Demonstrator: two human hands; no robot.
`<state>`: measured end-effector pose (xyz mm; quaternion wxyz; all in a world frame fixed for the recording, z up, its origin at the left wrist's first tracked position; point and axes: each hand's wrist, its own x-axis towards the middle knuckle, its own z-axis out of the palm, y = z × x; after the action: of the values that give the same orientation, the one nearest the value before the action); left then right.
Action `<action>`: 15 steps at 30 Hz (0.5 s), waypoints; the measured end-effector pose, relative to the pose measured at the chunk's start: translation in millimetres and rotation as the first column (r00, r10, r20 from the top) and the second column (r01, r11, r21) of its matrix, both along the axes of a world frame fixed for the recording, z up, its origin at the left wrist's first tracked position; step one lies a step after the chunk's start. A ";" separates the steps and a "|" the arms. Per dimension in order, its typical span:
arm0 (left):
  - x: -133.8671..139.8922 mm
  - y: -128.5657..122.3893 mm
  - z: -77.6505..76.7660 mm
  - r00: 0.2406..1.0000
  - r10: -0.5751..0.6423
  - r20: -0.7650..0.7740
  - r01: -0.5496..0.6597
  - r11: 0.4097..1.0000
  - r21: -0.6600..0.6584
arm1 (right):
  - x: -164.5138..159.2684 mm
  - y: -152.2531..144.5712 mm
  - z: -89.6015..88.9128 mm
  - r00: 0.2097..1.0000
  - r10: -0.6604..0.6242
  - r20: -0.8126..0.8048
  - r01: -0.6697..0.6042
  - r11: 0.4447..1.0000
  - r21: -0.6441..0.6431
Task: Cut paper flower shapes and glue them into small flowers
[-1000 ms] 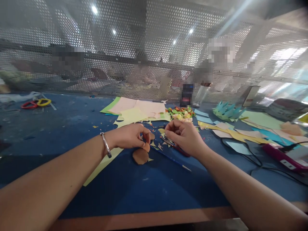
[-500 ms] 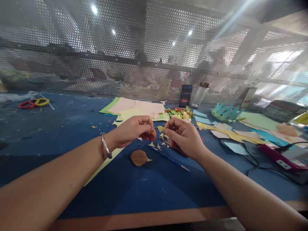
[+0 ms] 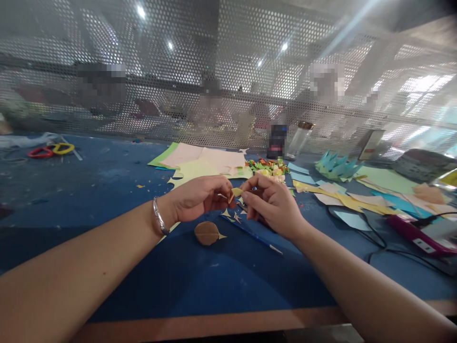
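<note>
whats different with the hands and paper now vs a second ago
The left hand has moved rightward and up in view, bringing a small tan paper piece close to the yellow piece in the right hand; whether they touch is unclear. The right hand, brown paper disc and blue rod stayed about put.

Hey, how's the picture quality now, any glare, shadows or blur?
Head view: bright spots and an upper-right streak of glare around the perforated screen; pixelated patches along it; head view: soft shadows on the blue tabletop; head view: stretched forearms near the edges; head view: the yellow paper piece at the right hand looks slightly soft.
</note>
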<state>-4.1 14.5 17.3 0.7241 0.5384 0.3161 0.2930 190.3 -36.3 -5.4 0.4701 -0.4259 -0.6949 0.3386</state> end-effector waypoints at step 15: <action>-9.3 4.9 3.2 0.996 -0.091 -0.003 0.091 0.993 0.071 | 0.1 2.6 -0.5 0.999 -0.035 0.005 0.035 0.999 -0.019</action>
<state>-13.4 19.4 20.5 0.7170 0.5778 0.2805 0.2709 190.5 -33.7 -6.0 0.4703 -0.4433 -0.6851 0.3360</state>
